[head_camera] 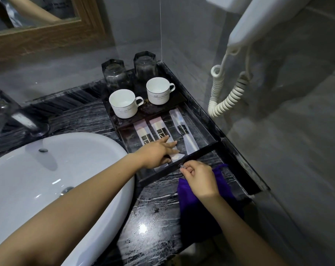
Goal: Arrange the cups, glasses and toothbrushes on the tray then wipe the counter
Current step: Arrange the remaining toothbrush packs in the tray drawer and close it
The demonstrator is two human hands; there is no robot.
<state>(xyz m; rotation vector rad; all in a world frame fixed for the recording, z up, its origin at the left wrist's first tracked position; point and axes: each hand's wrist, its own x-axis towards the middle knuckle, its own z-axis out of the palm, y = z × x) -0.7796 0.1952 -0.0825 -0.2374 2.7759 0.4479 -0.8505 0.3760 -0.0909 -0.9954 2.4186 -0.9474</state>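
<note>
A black tray [203,120] sits in the counter's far right corner. On its raised back part stand two upturned glasses [145,64] and two white cups [124,103]. Three wrapped toothbrush packets [182,123] lie in its lower front part. My left hand [157,152] rests flat on the two left packets with fingers spread. My right hand [199,177] is closed at the tray's front edge, above a purple cloth [193,206] that lies on the dark marble counter [155,217]. Whether it grips the cloth or the tray edge is unclear.
A white basin [47,181] fills the left side, with a chrome tap [21,116] behind it. A white wall hair dryer [258,27] with a coiled cord [228,96] hangs at the right. A wood-framed mirror [44,31] is at the top left.
</note>
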